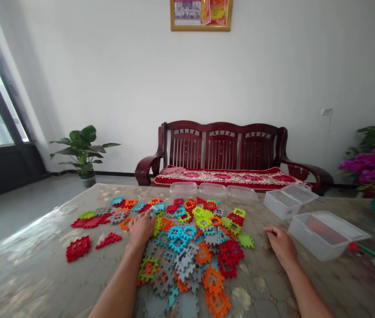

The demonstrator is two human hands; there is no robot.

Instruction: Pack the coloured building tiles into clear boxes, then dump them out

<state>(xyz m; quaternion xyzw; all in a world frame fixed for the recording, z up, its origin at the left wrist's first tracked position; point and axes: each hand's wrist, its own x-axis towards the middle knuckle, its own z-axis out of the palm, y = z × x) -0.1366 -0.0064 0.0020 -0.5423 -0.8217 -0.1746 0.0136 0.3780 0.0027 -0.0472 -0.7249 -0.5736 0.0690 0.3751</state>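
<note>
Many flat plastic interlocking tiles with notched edges lie in a loose heap, among them grey tiles (185,262), orange tiles (217,302) and red tiles (230,252). My left hand (142,227) reaches over the heap's left side, fingers curled down and closed at a blue interlocking tile (157,206); part of the grip is hidden. To the right of the heap, my right hand (282,245) rests on the table, loosely bent and holding nothing. Left of my left forearm lie a red tile stack (78,248) and a red triangular piece (108,240).
Two clear plastic boxes with hinged lids, a rear box (282,204) and a front box (320,236), stand at the right. Clear lids (212,191) lie along the far edge of the patterned table (104,287). Beyond is a wooden bench (222,145); purple flowers (373,165) stand at the right.
</note>
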